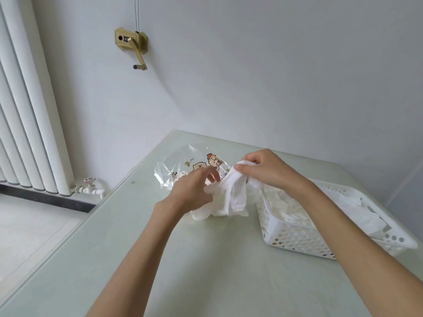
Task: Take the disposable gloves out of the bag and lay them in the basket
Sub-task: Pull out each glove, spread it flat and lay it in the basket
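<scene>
Gloves pinched in right hand, left hand gripping them, beside basket.

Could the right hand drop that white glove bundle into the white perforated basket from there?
Probably yes: the right hand pinches the white glove bundle beside the white perforated plastic basket, whose top is open.
</scene>
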Motion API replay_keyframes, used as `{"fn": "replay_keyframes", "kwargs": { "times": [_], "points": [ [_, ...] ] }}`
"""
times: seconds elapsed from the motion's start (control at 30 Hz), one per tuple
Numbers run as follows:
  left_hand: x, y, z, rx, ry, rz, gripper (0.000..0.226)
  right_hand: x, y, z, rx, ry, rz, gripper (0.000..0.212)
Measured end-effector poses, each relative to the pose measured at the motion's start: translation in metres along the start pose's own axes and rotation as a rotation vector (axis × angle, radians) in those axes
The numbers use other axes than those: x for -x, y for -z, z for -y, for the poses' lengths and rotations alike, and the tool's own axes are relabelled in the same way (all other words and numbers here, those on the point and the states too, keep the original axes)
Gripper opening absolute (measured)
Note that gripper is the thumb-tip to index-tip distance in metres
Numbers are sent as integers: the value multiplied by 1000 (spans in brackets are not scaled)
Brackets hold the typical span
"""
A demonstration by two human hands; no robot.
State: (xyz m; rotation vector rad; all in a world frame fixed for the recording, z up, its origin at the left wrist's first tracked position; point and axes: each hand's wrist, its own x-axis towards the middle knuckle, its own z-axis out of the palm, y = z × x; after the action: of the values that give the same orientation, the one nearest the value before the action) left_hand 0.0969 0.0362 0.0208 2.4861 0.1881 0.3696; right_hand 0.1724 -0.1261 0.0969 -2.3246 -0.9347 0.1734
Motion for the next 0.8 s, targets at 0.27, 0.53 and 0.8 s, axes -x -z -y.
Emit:
{"fn": "replay_keyframes", "kwargs": {
  "times": [0.27, 0.53, 0.8],
  "points": [
    [-1, 0, 8, 129, 21, -29, 32, 2, -7, 0, -616, -166, -193, 23],
    [-2, 4, 21, 179, 14, 116, 35, -4, 26, 4, -624, -162, -187, 23],
    [8, 24, 2, 182, 31, 296, 49, 2, 28, -10, -918, -33, -112, 10]
  ]
}}
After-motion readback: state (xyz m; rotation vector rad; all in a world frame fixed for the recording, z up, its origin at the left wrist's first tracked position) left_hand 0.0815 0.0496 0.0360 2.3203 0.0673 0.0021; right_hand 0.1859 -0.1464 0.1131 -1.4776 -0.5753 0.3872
